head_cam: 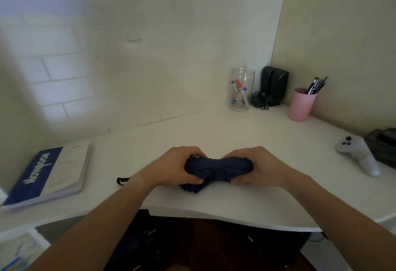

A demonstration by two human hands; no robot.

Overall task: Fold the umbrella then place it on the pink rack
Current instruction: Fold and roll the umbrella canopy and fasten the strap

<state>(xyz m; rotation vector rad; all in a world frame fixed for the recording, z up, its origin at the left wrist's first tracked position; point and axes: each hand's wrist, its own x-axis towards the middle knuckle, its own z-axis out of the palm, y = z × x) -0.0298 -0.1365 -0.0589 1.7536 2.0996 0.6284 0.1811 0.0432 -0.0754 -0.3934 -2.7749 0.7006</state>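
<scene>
A dark blue umbrella [216, 171] lies bunched and collapsed on the white desk [214, 133], near its front edge. My left hand [173, 168] grips its left end and my right hand [255, 166] grips its right end, fingers curled over the fabric. The cloth is pinched narrow between the two hands. A black strap loop [122, 180] pokes out on the desk to the left of my left wrist. No pink rack is in view.
A blue and white notebook [50, 174] lies at the left. At the back right corner stand a clear jar of markers [241, 89], black speakers [273, 87] and a pink cup of pens [301, 103]. A white game controller [357, 153] lies at the right.
</scene>
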